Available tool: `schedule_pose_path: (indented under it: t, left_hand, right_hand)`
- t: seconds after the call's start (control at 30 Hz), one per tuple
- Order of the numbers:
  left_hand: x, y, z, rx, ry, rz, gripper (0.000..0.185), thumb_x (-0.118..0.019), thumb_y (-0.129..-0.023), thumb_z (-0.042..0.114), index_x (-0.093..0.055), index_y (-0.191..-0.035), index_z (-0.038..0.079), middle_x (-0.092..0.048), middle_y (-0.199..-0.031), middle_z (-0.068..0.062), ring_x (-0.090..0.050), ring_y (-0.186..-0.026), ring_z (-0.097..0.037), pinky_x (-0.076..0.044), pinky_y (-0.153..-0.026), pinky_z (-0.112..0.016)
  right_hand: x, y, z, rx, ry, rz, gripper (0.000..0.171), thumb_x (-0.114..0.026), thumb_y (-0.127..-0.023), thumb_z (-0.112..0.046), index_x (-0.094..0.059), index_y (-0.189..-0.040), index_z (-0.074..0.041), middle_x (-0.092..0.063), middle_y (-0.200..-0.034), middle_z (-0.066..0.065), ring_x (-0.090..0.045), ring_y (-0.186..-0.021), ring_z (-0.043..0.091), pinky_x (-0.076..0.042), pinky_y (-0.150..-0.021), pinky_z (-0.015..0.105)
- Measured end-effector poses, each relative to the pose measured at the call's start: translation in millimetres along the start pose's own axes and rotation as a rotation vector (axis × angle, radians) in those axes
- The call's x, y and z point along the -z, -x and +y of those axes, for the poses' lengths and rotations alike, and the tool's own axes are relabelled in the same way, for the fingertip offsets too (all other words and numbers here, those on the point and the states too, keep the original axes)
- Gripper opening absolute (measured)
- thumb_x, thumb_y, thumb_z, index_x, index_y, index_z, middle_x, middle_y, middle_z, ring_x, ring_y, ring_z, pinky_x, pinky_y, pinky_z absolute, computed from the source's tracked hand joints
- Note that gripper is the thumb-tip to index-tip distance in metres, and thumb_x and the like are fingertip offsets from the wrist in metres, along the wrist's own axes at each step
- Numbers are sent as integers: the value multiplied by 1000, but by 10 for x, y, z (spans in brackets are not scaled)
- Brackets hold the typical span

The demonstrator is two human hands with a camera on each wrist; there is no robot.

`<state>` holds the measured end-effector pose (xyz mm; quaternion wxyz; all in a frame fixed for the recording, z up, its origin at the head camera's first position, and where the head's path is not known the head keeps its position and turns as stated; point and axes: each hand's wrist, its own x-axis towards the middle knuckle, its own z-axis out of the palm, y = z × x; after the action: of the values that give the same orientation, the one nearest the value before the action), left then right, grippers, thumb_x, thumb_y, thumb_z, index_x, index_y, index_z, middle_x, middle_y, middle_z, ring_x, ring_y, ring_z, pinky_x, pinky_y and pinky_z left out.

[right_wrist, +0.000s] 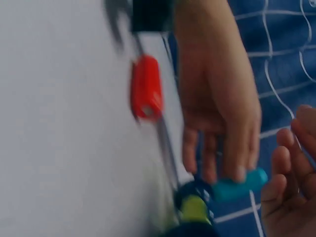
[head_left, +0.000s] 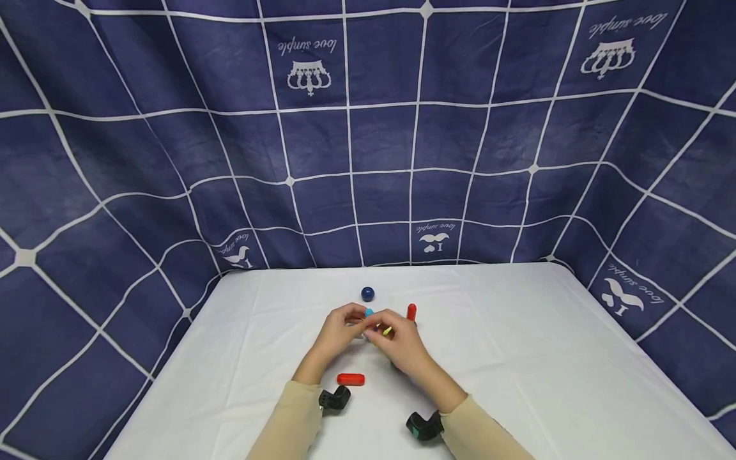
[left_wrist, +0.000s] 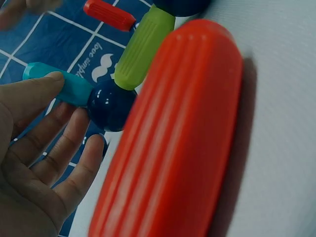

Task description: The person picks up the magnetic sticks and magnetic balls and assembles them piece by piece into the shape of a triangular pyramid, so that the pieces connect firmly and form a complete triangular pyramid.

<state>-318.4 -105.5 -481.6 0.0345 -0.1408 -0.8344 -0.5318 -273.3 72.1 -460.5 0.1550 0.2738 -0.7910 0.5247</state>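
two hands met over a white table (head_left: 517, 332), working a small toy build of ribbed sticks and dark blue balls. the left hand (head_left: 339, 329) pinched the light blue stick (left_wrist: 59, 85) between thumb and fingertips; its other fingers were loosely spread. that stick joined a dark blue ball (left_wrist: 111, 103), which also carried a green stick (left_wrist: 143, 47). the right hand (head_left: 399, 342) curled around the same build from the other side, though i cannot tell exactly which piece its fingers held. a loose red stick (head_left: 351, 379) lay flat on the table near the left wrist. another red stick (head_left: 411, 312) stood upright just behind the right hand. a separate dark blue ball (head_left: 368, 294) sat farther back. a navy checked cloth (head_left: 172, 160) hung behind.
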Motion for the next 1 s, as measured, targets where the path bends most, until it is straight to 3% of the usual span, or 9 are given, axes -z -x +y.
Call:
schedule_pose_path:
  t: [0.17, 0.3, 0.73, 1.0]
  left_hand:
    - [18, 10, -15, -11, 18, -3, 20, -75, -89, 11, -70, -108, 8, -74, -104, -10, -70, -96, -21, -56, -87, -34]
    - [36, 13, -25, 4, 50, -28, 20, -74, -89, 12, -69, -109, 8, -73, -105, -10, -70, -96, -20, -58, -82, -31]
    - [46, 2, -44, 37, 62, -36, 21, -74, -88, 10, -69, -109, 9, -73, -104, -8, -69, -94, -16, -55, -78, -23]
    - [41, -4, -62, 33, 61, -30, 21, -74, -88, 9, -69, -109, 7, -73, -104, -10, -68, -92, -15, -55, -75, -24]
  right_hand:
    - [-270, 128, -11, -119, -16, -182, 12, -74, -90, -14, -74, -101, -12, -72, -96, 2, -58, -80, 0, -51, -72, 19]
    - [-381, 199, -18, -166, 13, -271, 12, -75, -89, -15, -74, -101, -12, -70, -95, -1, -57, -77, -2, -50, -71, 17]
    - [-445, 285, 96, -205, 66, -316, 14, -82, -82, -18, -75, -94, -14, -68, -83, -3, -44, -63, -5, -37, -57, 14]
    - [-441, 283, 89, -187, 124, -362, 13, -82, -81, -17, -77, -93, -13, -70, -80, -7, -48, -68, -4, -41, -60, 14]
